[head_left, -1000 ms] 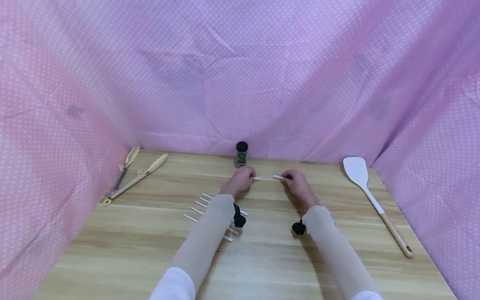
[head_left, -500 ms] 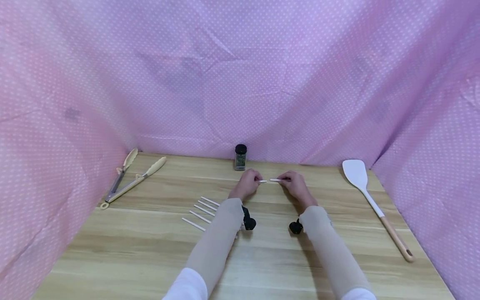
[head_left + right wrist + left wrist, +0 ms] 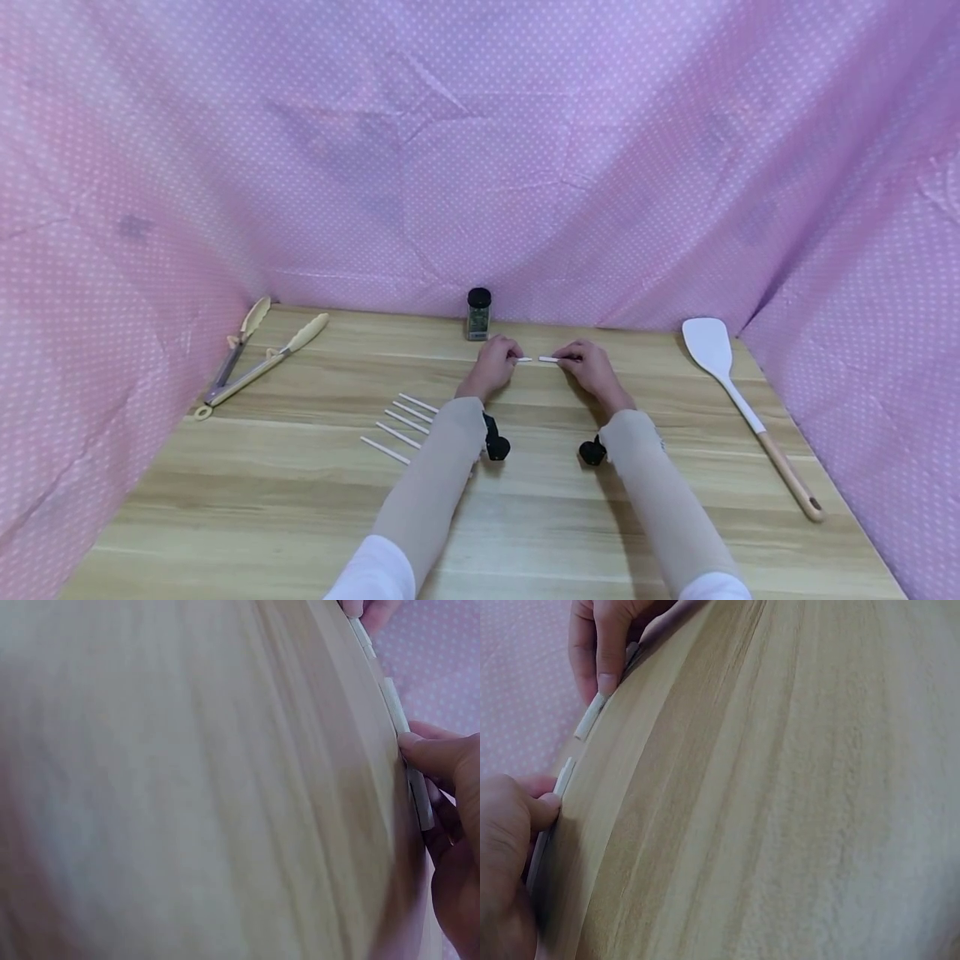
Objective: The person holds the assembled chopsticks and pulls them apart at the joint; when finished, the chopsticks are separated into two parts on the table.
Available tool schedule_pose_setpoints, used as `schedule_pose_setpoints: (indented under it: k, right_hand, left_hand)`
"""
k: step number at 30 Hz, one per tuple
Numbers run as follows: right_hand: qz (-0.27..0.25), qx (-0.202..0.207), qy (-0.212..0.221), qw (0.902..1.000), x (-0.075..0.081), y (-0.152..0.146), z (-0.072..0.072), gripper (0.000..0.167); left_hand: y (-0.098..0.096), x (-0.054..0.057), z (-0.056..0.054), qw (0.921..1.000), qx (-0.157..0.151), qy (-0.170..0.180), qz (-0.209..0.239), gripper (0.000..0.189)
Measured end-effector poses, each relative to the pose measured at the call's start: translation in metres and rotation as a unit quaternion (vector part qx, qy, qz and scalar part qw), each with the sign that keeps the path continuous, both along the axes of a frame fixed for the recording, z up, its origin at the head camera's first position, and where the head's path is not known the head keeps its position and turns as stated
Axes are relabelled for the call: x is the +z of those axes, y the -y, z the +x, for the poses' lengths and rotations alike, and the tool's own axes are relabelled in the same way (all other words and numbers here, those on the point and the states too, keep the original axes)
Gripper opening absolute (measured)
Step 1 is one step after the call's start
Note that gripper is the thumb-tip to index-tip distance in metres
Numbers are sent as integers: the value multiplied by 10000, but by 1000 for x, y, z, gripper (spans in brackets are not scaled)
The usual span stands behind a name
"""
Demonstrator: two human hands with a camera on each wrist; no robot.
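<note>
Near the back of the table, my left hand (image 3: 493,365) pinches a thin white stick (image 3: 525,360) between thumb and fingers. Facing it, my right hand (image 3: 591,367) pinches another thin white stick (image 3: 549,359). The two sticks lie almost in one line, their ends a small gap apart. In the left wrist view the left hand's stick (image 3: 565,776) points toward the right hand's stick (image 3: 591,716). The right wrist view shows the right hand's stick (image 3: 396,705) running under the thumb. Several more white sticks (image 3: 400,435) lie side by side on the table, partly hidden by the left forearm.
A small jar with a black lid (image 3: 478,315) stands just behind the left hand. Opened tongs (image 3: 258,371) lie at the left. A white spatula with a wooden handle (image 3: 738,400) lies at the right. Pink dotted cloth (image 3: 480,167) hangs around the wooden table (image 3: 540,533).
My left hand has moved right with its stick, and the right hand slightly left, narrowing the gap between the stick ends. Over the last half second both hands hold nearly still.
</note>
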State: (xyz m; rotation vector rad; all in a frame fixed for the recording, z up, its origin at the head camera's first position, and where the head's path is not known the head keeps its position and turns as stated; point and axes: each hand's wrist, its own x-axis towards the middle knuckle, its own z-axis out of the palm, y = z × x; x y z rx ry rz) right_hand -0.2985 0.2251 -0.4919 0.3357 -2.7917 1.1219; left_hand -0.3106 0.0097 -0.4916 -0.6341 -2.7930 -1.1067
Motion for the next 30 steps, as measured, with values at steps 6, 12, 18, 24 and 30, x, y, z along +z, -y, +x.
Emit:
schedule_pose_setpoints:
  k: [6, 12, 18, 24, 30]
  right_hand:
    - [92, 84, -33, 9999, -2, -4, 0, 13]
    - [54, 104, 58, 9999, -3, -5, 1, 15]
    - [15, 133, 116, 9998, -2, -5, 3, 16]
    - [161, 184, -92, 9997, 3, -2, 7, 21]
    - [-52, 296, -159, 9994, 15, 7, 14, 23]
  left_hand:
    - [-1, -1, 1, 9998, -32, -72, -161, 14]
    - [-3, -1, 2, 9991, 94, -122, -386, 14]
    - [-3, 3, 8, 9969, 99, -211, -757, 15]
    - [-1, 6, 16, 9948, 58, -460, -909, 17]
    - [3, 13, 23, 9953, -225, -603, -728, 20]
